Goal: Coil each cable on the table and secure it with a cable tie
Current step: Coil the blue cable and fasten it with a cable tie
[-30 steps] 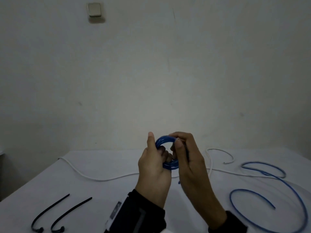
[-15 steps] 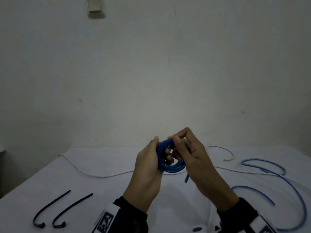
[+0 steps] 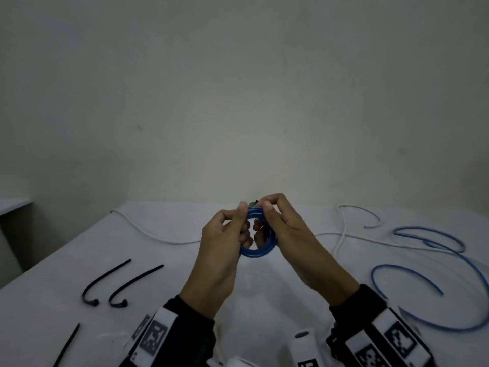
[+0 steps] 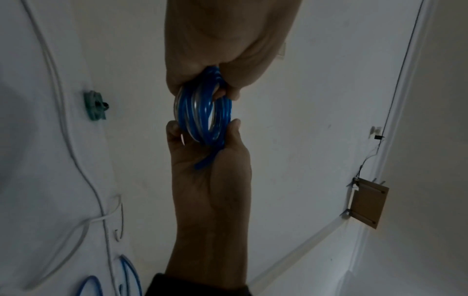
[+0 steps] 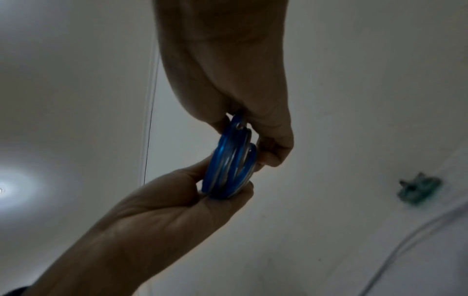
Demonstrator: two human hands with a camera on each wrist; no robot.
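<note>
Blue cable coil (image 3: pixel 258 243) held up above the tabletop (image 3: pixel 172 300), both hands on it: left hand (image 3: pixel 225 242) fingers curled round its left side, right hand (image 3: pixel 285 234) pinching the top edge. Relative to the coil: two black cable ties (image 3: pixel 116 284) lower left on the tabletop, loose blue cable (image 3: pixel 428 271) right, white cable (image 3: pixel 158 235) behind

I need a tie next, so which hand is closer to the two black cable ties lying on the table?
Left. The left hand holds the blue coil on the side toward the black cable ties, which lie on the table to its left. The right hand grips the coil's far side.
</note>
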